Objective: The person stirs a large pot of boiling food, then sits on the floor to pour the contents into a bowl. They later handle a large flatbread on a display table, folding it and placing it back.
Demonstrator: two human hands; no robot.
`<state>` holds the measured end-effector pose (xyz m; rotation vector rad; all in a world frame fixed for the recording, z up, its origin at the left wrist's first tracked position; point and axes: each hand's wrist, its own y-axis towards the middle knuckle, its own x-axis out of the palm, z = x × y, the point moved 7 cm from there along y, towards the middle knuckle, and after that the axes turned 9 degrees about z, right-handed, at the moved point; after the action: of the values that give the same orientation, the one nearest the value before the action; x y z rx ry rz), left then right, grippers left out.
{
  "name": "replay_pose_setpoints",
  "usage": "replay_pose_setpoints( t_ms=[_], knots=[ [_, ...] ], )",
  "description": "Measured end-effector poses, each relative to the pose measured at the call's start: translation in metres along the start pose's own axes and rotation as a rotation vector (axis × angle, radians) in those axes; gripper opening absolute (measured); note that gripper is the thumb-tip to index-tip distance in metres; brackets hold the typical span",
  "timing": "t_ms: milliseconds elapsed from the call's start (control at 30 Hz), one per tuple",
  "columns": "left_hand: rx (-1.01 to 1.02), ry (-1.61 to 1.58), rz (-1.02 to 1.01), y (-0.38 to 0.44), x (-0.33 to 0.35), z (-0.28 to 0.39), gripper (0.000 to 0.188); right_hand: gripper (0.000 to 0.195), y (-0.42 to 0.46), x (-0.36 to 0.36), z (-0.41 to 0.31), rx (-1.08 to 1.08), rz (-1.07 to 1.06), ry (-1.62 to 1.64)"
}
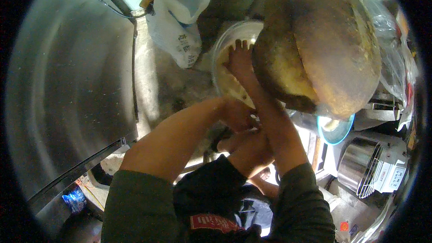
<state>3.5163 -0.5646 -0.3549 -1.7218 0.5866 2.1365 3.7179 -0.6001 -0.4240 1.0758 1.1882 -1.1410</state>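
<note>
My right hand (pixel 240 59) reaches into a round, clear plastic tub (pixel 216 54), its fingers spread against the pale contents or bottom. My left hand (pixel 238 114) is bent at the tub's near edge, beside my right forearm; its fingertips are close to a small whitish spot, and whether they grip anything cannot be told. A large, rounded, stained brown object (pixel 334 57), perhaps a vessel, hides the tub's right side. Below my hands are a bare bent knee (pixel 251 152) and a black apron (pixel 209 189) with a red patch.
A broad metal panel (pixel 77 91) fills the left. A white plastic bag (pixel 179 23) with writing hangs beyond the tub. To the right are a blue-rimmed bowl (pixel 352 125), a steel-bowled machine with a wire guard (pixel 366 167) and clear plastic bags (pixel 388 47).
</note>
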Motion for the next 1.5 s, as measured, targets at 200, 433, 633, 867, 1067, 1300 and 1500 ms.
replay_pose_setpoints(
  t_ms=[200, 433, 633, 867, 1067, 1300, 1500],
  knots=[
    [0.073, -0.022, 0.220, 0.001, -0.009, 0.003, 0.024, 0.056, 0.001, -0.010, -0.004, 0.022, -0.054, 0.042],
    [0.039, 0.040, 0.109, -0.003, -0.004, 0.004, 0.025, 0.046, -0.020, -0.034, -0.013, -0.104, 0.122, 0.082],
    [-0.044, -0.103, 0.255, 0.003, 0.004, -0.004, 0.024, 0.075, -0.052, -0.048, 0.005, 0.023, 0.360, 1.108],
    [-0.096, -0.116, 0.096, 0.003, 0.010, -0.007, 0.037, 0.071, -0.072, -0.055, -0.005, -0.209, 0.119, 0.610],
    [0.087, -0.072, 0.236, -0.006, -0.018, 0.001, 0.025, 0.052, -0.072, -0.038, -0.028, -0.408, -0.081, 0.058],
    [0.131, 0.035, 0.270, -0.005, -0.028, 0.007, 0.022, 0.063, -0.066, -0.030, -0.017, -0.336, 0.166, 0.266],
    [-0.002, -0.082, 0.040, -0.003, -0.018, -0.001, 0.024, 0.099, -0.101, -0.057, 0.018, -0.097, 0.099, 0.684]
  ],
)
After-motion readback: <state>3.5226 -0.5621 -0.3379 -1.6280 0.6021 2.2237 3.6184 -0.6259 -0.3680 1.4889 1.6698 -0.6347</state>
